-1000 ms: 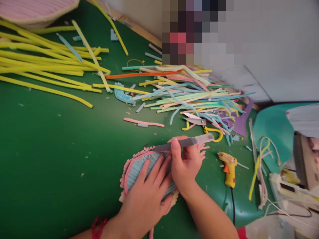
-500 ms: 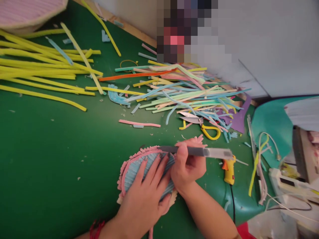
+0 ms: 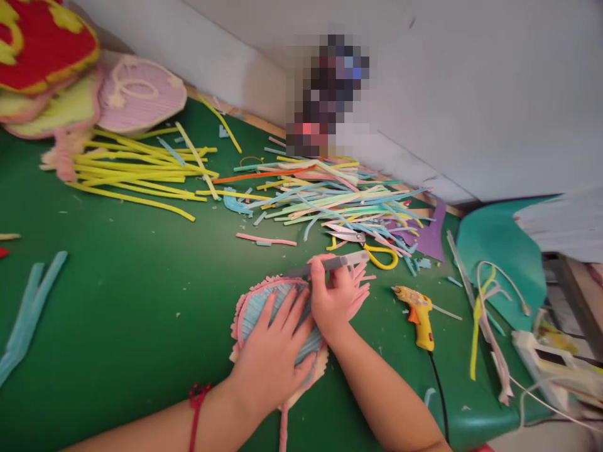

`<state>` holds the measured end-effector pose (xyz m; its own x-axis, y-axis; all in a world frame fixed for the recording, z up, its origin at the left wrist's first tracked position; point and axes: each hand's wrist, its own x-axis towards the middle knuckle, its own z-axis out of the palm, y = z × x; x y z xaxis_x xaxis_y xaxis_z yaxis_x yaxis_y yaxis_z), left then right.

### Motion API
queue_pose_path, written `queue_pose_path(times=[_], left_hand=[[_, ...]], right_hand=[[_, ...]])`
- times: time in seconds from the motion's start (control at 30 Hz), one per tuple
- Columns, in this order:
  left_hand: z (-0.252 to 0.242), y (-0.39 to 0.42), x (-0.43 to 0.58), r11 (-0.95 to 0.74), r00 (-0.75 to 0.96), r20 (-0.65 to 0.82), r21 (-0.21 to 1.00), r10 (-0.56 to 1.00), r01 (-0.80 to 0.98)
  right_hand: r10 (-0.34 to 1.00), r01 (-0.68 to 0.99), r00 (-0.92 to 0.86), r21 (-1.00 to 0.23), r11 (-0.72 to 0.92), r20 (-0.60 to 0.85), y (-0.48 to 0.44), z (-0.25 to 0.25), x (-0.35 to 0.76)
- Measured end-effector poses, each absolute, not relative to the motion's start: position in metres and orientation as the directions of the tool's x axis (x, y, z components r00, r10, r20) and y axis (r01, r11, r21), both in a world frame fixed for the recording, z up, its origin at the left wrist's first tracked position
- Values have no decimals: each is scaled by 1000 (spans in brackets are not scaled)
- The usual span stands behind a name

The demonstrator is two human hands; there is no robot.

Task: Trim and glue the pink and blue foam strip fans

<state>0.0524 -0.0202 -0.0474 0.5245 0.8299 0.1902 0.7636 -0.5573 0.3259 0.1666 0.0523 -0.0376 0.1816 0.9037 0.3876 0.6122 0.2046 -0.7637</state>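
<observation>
Head view is showing both hands working on a blue piece with pink edging (image 3: pixel 254 311), which is lying on the green desk (image 3: pixel 141 282), at the lower middle of the frame. The left hand (image 3: pixel 271 361) is resting flat upon it; its fingers are spreading open and pressing, not gripping. The right hand (image 3: pixel 332 307) is closing its fingers around a grey pen-like tool (image 3: pixel 338 262), whose tip is reaching the upper pink edge; I cannot tell if it is touching.

Compared with half a second ago, the tool's clear end is pointing higher, while the left hand is keeping its place. This is suggesting, in my judgement, that the edge is still receiving small strokes and the piece is being held steady. The view is also shifting, so a red and yellow piece (image 3: pixel 47 47) is now appearing at upper left, and blue strips (image 3: pixel 26 336) at lower left. Scissors (image 3: pixel 362 238) and a yellow glue gun (image 3: pixel 424 320) are lying right of centre, untouched.
</observation>
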Motion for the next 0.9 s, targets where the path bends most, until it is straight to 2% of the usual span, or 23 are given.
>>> queue_pose_path(times=[0.17,0.27,0.4,0.57,0.73,0.9], left_hand=[[-47,-20,51,-565,527,203,311,825,764],[-46,-20,52,-561,528,190,314,827,766],[-45,-19,53,-556,534,162,323,830,766],[-44,-17,52,-549,538,136,343,832,762],[-43,-15,52,-551,548,117,347,828,759],[-44,-15,52,-551,549,120,362,827,752]], right_hand=[[924,374,357,-928,-4,140,57,-25,173],[929,297,370,-949,-104,14,58,-27,175],[928,301,360,-929,-214,-98,58,-38,175],[941,342,326,-916,-208,-93,58,-41,177],[961,425,276,-894,-144,-24,57,-37,177],[944,468,328,-875,-122,43,53,-38,179]])
